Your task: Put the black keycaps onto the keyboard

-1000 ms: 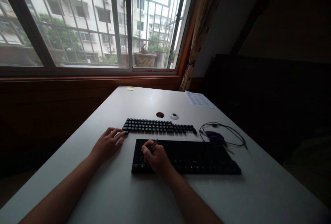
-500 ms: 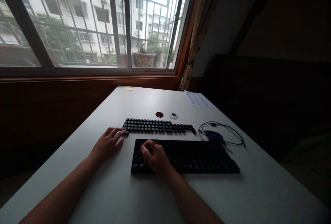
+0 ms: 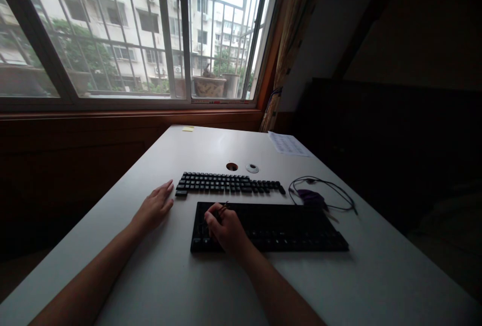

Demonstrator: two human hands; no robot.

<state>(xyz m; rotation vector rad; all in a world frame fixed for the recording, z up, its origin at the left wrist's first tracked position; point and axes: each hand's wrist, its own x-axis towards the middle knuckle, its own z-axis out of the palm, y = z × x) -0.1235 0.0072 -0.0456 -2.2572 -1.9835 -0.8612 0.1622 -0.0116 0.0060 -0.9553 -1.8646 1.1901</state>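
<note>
A black keyboard base (image 3: 286,228) lies on the white table (image 3: 181,276) in front of me. My right hand (image 3: 225,229) rests on its left end, fingers closed on a small thin tool, likely a keycap puller (image 3: 223,208), held over the keys. Behind it sits a block of loose black keycaps (image 3: 226,183) laid out in rows. My left hand (image 3: 153,208) lies flat on the table just left of that block, fingers apart, holding nothing, its fingertips close to the nearest keycap (image 3: 181,194).
A black cable loop with a purple item (image 3: 316,196) lies right of the keycaps. A cable hole (image 3: 232,167), its white cap (image 3: 252,168), a printed sheet (image 3: 288,144) and a yellow note (image 3: 187,128) sit farther back. A barred window and dark furniture border the table.
My left hand has drawn back a little to the left, off the corner of the keycap block. My right hand stays on the keyboard's left end.
</note>
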